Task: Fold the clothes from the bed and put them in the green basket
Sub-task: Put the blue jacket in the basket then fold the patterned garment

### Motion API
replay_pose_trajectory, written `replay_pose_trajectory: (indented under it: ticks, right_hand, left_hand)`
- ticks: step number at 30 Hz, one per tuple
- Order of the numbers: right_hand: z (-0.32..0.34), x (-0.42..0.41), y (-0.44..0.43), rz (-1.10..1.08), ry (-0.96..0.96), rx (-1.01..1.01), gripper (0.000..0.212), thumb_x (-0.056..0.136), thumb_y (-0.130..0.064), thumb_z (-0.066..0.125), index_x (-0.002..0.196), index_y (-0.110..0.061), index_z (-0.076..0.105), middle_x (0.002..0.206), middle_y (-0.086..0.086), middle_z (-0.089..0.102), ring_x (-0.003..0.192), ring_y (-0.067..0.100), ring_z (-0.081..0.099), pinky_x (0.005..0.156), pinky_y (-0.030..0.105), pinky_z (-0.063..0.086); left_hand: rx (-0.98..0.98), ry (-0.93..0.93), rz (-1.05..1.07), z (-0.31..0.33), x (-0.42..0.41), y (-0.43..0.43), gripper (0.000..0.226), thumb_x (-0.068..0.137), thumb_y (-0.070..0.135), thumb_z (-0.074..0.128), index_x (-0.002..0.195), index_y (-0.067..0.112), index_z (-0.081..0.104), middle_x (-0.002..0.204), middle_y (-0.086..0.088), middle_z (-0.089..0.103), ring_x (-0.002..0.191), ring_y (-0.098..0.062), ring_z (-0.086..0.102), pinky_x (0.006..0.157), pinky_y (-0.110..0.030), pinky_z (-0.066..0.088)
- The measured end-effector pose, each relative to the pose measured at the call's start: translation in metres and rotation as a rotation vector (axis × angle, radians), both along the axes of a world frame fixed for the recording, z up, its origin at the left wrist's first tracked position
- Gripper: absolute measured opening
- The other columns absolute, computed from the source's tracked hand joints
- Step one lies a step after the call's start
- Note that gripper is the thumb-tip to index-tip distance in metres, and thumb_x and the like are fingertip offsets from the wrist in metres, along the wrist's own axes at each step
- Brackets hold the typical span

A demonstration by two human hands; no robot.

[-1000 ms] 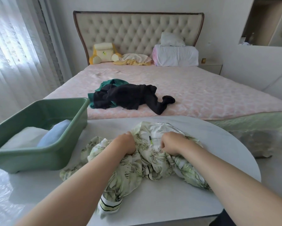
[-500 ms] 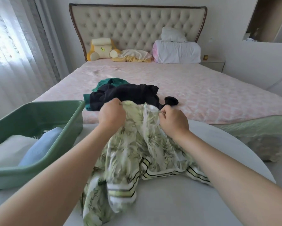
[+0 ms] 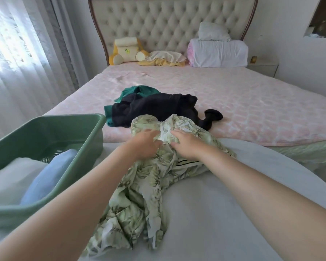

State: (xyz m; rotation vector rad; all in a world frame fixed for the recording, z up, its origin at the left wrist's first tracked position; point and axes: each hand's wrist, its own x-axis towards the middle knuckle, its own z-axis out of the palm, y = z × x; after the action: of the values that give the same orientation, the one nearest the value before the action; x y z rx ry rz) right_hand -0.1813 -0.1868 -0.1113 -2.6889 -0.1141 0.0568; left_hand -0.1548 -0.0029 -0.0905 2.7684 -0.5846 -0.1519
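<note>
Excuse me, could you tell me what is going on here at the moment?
A person is handling a leaf-print garment on the white table. The left hand and the right hand lie on its upper end, near the bed; whether either has a grip on the cloth is unclear. The garment is crumpled, not folded. A dark and teal pile waits on the bed. The green basket holds a white item and a pale blue item.

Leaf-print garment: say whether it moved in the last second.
Yes: the leaf-print garment stretched forward; its top, earlier on the table, now reaches past the table's far edge toward the bed.
</note>
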Motion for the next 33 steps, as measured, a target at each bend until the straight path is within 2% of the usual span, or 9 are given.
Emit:
replay_pose_trajectory:
  ticks: [6,9,12,15,18,22,27,29,33]
  right_hand:
    - [-0.02,-0.032,0.005,0.003,-0.176,0.014,0.039,0.104,-0.017,0.039,0.138,-0.017,0.058,0.153,0.001,0.045,0.144,0.02,0.035,0.121,0.04,0.024]
    - [-0.023,-0.047,0.012,0.053,-0.183,0.041,0.04,0.101,-0.012,0.038,0.133,-0.016,0.062,0.146,0.0,0.052,0.139,0.019,0.041,0.118,0.041,0.029]
    - [-0.02,-0.058,0.024,0.097,-0.213,0.011,0.048,0.093,-0.006,0.045,0.139,-0.017,0.057,0.143,0.0,0.051,0.137,0.022,0.04,0.117,0.038,0.029]
    - [-0.013,-0.067,0.036,0.102,-0.219,-0.069,0.063,0.091,-0.01,0.05,0.152,-0.018,0.038,0.154,0.001,0.039,0.145,0.023,0.028,0.12,0.039,0.021]
    - [-0.008,-0.07,0.046,0.129,-0.23,-0.057,0.06,0.088,-0.016,0.061,0.146,-0.024,0.047,0.145,-0.001,0.043,0.139,0.021,0.033,0.118,0.043,0.026]
    - [-0.002,-0.079,0.062,0.169,-0.097,0.045,0.053,0.085,-0.025,0.073,0.136,-0.027,0.058,0.123,-0.003,0.051,0.114,0.015,0.051,0.095,0.029,0.045]
    - [-0.005,-0.092,0.083,0.171,0.13,0.125,0.032,0.09,-0.05,0.065,0.106,-0.022,0.069,0.095,-0.005,0.068,0.087,0.014,0.063,0.077,0.031,0.051]
    - [-0.008,-0.096,0.086,0.165,0.104,0.132,0.028,0.094,-0.05,0.06,0.094,-0.024,0.072,0.089,-0.002,0.069,0.082,0.015,0.064,0.071,0.032,0.047]
    - [-0.011,-0.104,0.082,0.164,0.122,0.05,0.047,0.085,-0.009,0.051,0.123,-0.029,0.069,0.13,-0.006,0.063,0.12,0.016,0.058,0.093,0.027,0.049]
  left_hand:
    - [0.338,-0.103,-0.082,0.004,-0.043,0.003,0.074,0.071,0.085,0.052,0.133,0.045,0.051,0.132,0.002,0.04,0.129,-0.022,0.038,0.106,-0.043,0.037]
    - [0.332,-0.218,-0.084,0.01,-0.057,0.007,0.028,0.09,0.043,0.059,0.114,0.031,0.068,0.116,0.004,0.053,0.108,-0.021,0.057,0.077,-0.032,0.047]
    - [0.342,-0.427,0.111,0.027,-0.065,0.018,0.023,0.093,0.015,0.051,0.109,0.018,0.067,0.108,-0.003,0.054,0.091,-0.024,0.056,0.062,-0.033,0.04]
    - [0.377,-0.484,0.428,0.061,-0.058,0.049,0.036,0.091,0.01,0.052,0.126,0.011,0.061,0.123,-0.01,0.053,0.107,-0.029,0.056,0.066,-0.035,0.041]
    - [0.499,-0.372,0.605,0.083,-0.057,0.083,0.042,0.093,0.016,0.052,0.135,0.01,0.054,0.134,-0.012,0.05,0.119,-0.03,0.051,0.078,-0.035,0.04]
    - [0.461,-0.55,0.251,0.07,-0.081,0.074,0.046,0.088,0.009,0.054,0.133,0.018,0.055,0.129,-0.009,0.051,0.116,-0.026,0.05,0.099,-0.039,0.044]
    - [0.213,0.178,-0.197,0.034,-0.121,0.065,0.054,0.092,0.053,0.058,0.143,0.042,0.043,0.134,0.01,0.057,0.113,-0.017,0.06,0.095,-0.035,0.05]
    - [0.407,0.114,-0.136,0.022,-0.124,0.081,0.059,0.088,0.053,0.061,0.143,0.043,0.041,0.132,0.009,0.058,0.117,-0.02,0.058,0.1,-0.039,0.048]
    - [0.641,-0.016,-0.01,0.021,-0.119,0.106,0.019,0.091,0.01,0.055,0.103,0.021,0.065,0.113,-0.001,0.067,0.099,-0.024,0.062,0.09,-0.035,0.053]
